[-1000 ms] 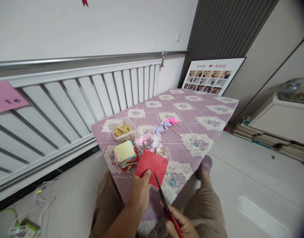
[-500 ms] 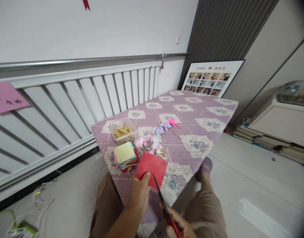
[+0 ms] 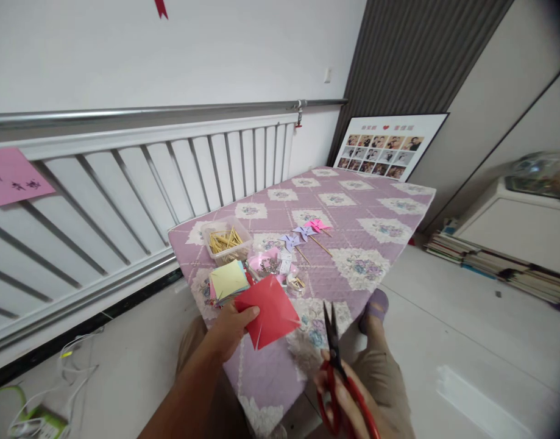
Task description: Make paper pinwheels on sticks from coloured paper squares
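Left hand (image 3: 231,326) is pinching a red paper (image 3: 268,310) by its left edge, held just over the near end of the purple table (image 3: 353,213). Right hand (image 3: 341,399) grips red-handled scissors (image 3: 337,366), blades slightly parted, pointing up, apart from the paper. Paper stack (image 3: 228,280) sits just beyond.

My left hand (image 3: 231,326) was extended forward, thumb pinched against fingers | my right hand (image 3: 348,405) sat lower, fingers curled closed.

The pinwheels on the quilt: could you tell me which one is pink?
The pink pinwheel, at the row's far right end; the two lilac pinwheels lie nearer you.
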A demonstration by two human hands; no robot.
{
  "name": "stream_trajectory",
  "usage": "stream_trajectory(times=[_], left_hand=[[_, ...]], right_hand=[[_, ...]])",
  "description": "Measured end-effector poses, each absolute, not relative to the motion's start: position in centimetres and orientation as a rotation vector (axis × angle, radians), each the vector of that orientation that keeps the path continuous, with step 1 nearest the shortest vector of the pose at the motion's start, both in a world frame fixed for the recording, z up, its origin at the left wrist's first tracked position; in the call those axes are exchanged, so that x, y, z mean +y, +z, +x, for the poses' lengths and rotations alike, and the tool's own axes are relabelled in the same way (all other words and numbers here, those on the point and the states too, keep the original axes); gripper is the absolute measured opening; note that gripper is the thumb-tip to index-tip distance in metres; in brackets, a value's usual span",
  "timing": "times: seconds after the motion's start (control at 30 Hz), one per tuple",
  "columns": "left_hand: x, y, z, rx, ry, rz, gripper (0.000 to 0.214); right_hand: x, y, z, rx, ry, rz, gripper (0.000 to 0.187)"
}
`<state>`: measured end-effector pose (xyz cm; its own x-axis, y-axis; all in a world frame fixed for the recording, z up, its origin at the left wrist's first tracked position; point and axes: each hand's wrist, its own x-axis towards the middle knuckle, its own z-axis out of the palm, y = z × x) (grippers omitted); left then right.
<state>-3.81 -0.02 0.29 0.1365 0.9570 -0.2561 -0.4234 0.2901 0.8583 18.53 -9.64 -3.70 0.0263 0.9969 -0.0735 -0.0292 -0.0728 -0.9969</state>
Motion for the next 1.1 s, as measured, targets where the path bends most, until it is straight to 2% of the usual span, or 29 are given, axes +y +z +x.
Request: stream_trajectory(times=[0.2,0.3,0.47,0.7,0.93,1.1], left_hand=[[0.0,2.4,-4.2,0.896,0.772,0.900,0.007],[0.1,3.2,-4.1,0.890,0.686,1.004,0.006],[-0.1,2.5,-3.6,0.836,0.733,0.967,0.011],[-2.6,-1.8,-2.4,0.584,0.924,0.523,0.056],[-5.8,-3.1,1.8,0.630,1.147,0.381,0.029],[-4.6,-1.7,3.1,0.689,1.247,0.387,0.038]], right_hand=[[-6.9,-0.7,17.0,-0.839,1.288,-1.168,0.054],[-6.1,0.4,15.6,-0.727,1.410,-1.062,0.058],[-6.1,-0.6,13.3,-0.643,1.486,-0.967,0.036],[-5.6,-2.0,13.2,-0.628,1.241,-1.054,0.029],[-5.7,-1.5,12.5,-0.620,1.116,-1.056,0.026],[-6.1,-1.5,12.1,-0.712,1.148,-1.056,0.026]])
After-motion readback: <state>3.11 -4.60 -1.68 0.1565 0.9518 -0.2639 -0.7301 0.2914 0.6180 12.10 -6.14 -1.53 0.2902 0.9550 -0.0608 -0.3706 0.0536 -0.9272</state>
